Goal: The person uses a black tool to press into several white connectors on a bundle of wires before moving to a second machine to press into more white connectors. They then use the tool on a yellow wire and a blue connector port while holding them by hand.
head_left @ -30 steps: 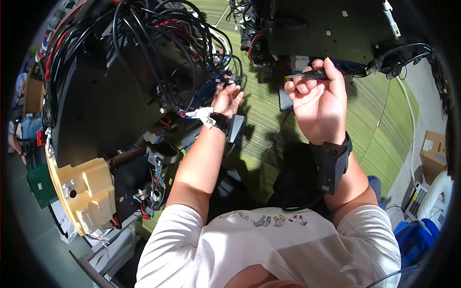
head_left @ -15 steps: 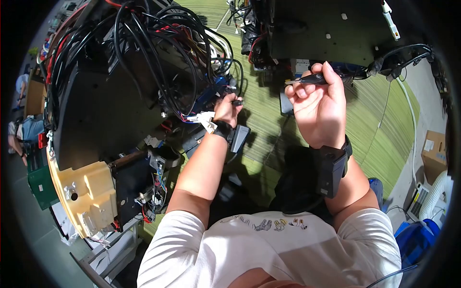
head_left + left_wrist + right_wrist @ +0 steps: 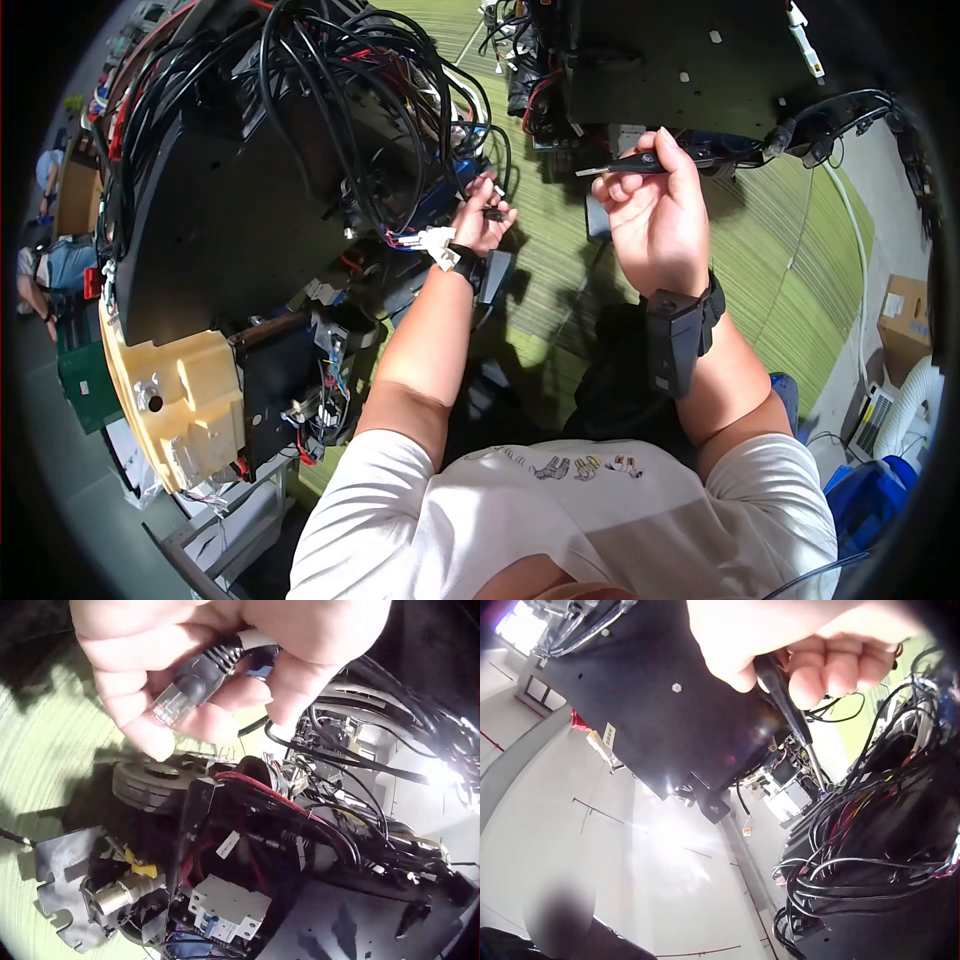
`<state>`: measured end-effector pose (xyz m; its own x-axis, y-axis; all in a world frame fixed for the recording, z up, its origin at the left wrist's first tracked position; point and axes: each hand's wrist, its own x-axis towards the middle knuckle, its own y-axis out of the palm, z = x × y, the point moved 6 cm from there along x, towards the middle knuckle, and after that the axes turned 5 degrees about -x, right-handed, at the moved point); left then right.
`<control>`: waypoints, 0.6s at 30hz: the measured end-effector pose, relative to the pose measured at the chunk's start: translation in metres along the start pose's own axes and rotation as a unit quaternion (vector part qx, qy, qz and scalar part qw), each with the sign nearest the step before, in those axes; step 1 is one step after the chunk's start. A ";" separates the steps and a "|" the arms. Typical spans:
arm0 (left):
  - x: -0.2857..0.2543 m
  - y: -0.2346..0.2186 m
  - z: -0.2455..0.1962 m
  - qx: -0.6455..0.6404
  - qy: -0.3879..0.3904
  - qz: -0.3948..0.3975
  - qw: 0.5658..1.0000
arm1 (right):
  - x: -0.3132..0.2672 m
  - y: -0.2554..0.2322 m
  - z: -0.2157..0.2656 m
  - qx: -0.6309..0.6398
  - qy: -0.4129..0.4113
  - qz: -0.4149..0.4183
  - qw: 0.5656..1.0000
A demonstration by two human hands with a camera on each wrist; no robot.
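My left hand [image 3: 484,228] is beside the cable-laden black machine, palm partly turned up. In the left wrist view it holds a black Ethernet cable plug [image 3: 191,686], whose clear tip lies along the fingers. Part of the cable behind the plug is hidden by the hand. My right hand [image 3: 655,225] grips a screwdriver [image 3: 640,164] with a black handle, its metal shaft pointing left in the head view. In the right wrist view, the screwdriver's shaft [image 3: 817,769] overlaps a bundle of cables.
Thick black cables [image 3: 330,110] loop over the left machine's black panel [image 3: 210,230]. A second black panel [image 3: 670,70] stands at the upper right. Green carpet [image 3: 545,270] lies between them. A breaker [image 3: 229,907] and a wheel [image 3: 146,786] show below the left hand.
My left hand has drawn back slightly from the machine and rotated, with the black plug now showing in it. The right hand has shifted slightly left, still gripping the screwdriver.
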<state>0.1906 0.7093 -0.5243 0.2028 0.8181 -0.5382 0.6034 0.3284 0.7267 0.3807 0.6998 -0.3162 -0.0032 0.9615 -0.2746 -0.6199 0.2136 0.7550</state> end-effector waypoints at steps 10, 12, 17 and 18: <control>-0.079 0.083 0.026 -0.087 -0.034 0.015 0.996 | -0.007 0.011 0.004 -0.270 -0.109 0.077 0.953; -0.079 0.100 0.041 -0.142 -0.026 0.020 0.989 | -0.013 0.019 0.009 -0.285 -0.147 0.085 0.943; -0.100 0.119 0.047 -0.285 -0.035 0.067 0.955 | -0.035 0.038 0.010 -0.385 -0.213 0.140 0.887; -0.103 0.116 0.043 -0.248 -0.035 0.059 0.966 | -0.037 0.039 0.007 -0.419 -0.229 0.145 0.867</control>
<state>0.2729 0.6424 -0.4033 0.3104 0.8353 -0.4539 0.1320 0.4350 0.8907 0.3622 0.6734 -0.2723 -0.0620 0.9626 0.2639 -0.9979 -0.0648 0.0020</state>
